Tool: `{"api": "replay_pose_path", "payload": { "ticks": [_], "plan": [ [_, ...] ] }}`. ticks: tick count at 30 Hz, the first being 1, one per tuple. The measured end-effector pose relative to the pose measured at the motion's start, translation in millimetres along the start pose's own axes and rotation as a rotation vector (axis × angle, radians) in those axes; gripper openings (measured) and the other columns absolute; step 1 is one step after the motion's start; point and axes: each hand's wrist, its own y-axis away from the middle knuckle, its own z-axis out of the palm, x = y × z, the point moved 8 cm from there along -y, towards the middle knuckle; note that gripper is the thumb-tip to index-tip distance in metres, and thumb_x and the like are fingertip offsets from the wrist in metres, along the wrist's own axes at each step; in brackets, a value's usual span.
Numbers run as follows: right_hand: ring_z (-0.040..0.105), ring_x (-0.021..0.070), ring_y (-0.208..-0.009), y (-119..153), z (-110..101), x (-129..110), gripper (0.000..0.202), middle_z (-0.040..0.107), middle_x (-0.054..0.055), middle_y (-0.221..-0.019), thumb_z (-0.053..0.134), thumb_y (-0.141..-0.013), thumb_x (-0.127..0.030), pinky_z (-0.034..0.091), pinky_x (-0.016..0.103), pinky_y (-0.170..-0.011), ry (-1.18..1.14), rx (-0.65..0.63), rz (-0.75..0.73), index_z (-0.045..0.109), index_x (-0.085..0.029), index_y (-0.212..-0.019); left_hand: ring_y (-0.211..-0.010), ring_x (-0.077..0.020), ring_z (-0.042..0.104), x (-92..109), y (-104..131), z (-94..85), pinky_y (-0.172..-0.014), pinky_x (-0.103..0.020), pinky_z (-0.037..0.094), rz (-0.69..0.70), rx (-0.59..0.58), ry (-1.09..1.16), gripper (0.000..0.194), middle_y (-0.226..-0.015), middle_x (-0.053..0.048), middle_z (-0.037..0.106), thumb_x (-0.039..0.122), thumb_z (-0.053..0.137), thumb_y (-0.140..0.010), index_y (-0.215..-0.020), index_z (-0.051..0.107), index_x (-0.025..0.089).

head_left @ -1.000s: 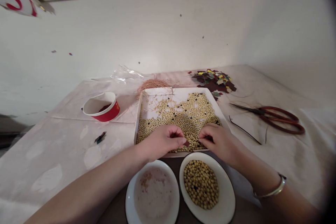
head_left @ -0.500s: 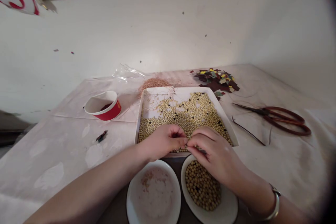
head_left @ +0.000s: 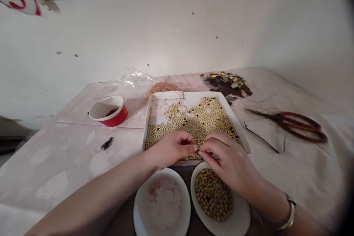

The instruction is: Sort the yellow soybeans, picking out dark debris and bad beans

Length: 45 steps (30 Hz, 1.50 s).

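Note:
My left hand [head_left: 174, 149] and my right hand [head_left: 228, 158] meet fingertip to fingertip over the near edge of a white tray [head_left: 163, 118]. Both hands are closed in a pinch. Something tiny and dark shows between the fingertips, too small to name. Pale yellow beads [head_left: 193, 122], with some black ones among them, cover much of the tray. Just below my right hand is a white bowl [head_left: 239, 221] holding larger brownish-yellow beads [head_left: 212, 195]. Beside it, below my left hand, stands another white bowl [head_left: 163, 217] with pinkish residue or small bits on its bottom.
Scissors [head_left: 287, 121] and a thin dark strip [head_left: 261, 138] lie at the right. Behind the tray are copper-coloured wires [head_left: 163, 88], a pile of coloured scraps [head_left: 229, 84] and clear plastic [head_left: 134, 76]. A red paper cup [head_left: 113, 118] and a small dark piece [head_left: 107, 143] are at the left.
My right hand has shifted very slightly to the right, opening a small gap between the fingertips where a dark speck now shows. My left hand stays in place.

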Motion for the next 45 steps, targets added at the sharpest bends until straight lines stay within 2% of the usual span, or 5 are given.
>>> {"api": "replay_pose_path", "payload": {
  "ticks": [11, 17, 22, 33, 45],
  "plan": [
    [0.054, 0.0134, -0.074, -1, -15, -5, 0.010, 0.056, 0.001, -0.076, 0.054, -0.079, -0.012, 0.043, 0.026, -0.067, -0.236, -0.140, -0.027, 0.057, -0.019, -0.072, -0.062, -0.0093, 0.047, -2, 0, -1.3, -0.060, -0.023, 0.036, -0.011, 0.022, 0.007, 0.016, -0.070, 0.000, 0.057, 0.030, 0.058, -0.077, -0.076, 0.057, 0.014],
    [0.055, 0.0166, -0.073, 0, -20, 43, 0.010, 0.059, 0.004, -0.077, 0.052, -0.081, -0.018, 0.043, 0.029, -0.064, 0.042, -0.061, 0.127, 0.059, -0.019, -0.074, -0.064, -0.0103, 0.050, -4, -1, -1.7, -0.061, -0.023, 0.039, -0.024, 0.023, -0.034, 0.019, -0.073, -0.001, 0.060, 0.033, 0.057, -0.077, -0.078, 0.060, 0.014],
    [0.056, 0.0184, -0.074, 6, 0, 72, 0.009, 0.061, 0.006, -0.079, 0.055, -0.076, -0.015, 0.044, 0.031, -0.065, 0.110, -0.183, 0.227, 0.062, -0.017, -0.079, -0.064, -0.0108, 0.051, -3, 0, -2.7, -0.061, -0.024, 0.039, -0.019, 0.038, -0.078, 0.019, -0.074, -0.002, 0.061, 0.033, 0.056, -0.078, -0.079, 0.059, 0.014],
    [0.054, 0.0168, -0.070, 8, 9, 73, 0.011, 0.059, 0.003, -0.072, 0.052, -0.074, -0.011, 0.040, 0.028, -0.061, 0.057, -0.256, 0.251, 0.059, -0.017, -0.067, -0.063, -0.0100, 0.049, -3, -1, -1.9, -0.059, -0.023, 0.037, -0.016, 0.037, -0.068, 0.018, -0.072, -0.001, 0.060, 0.032, 0.055, -0.079, -0.079, 0.058, 0.014],
    [0.055, 0.0178, -0.077, 5, 10, 69, 0.011, 0.061, 0.004, -0.082, 0.057, -0.071, -0.012, 0.043, 0.030, -0.067, 0.014, -0.267, 0.232, 0.063, -0.018, -0.078, -0.062, -0.0099, 0.049, -4, 0, -2.9, -0.059, -0.023, 0.036, -0.011, 0.040, -0.100, 0.018, -0.074, -0.001, 0.061, 0.032, 0.055, -0.079, -0.079, 0.059, 0.015]
  ]
}}
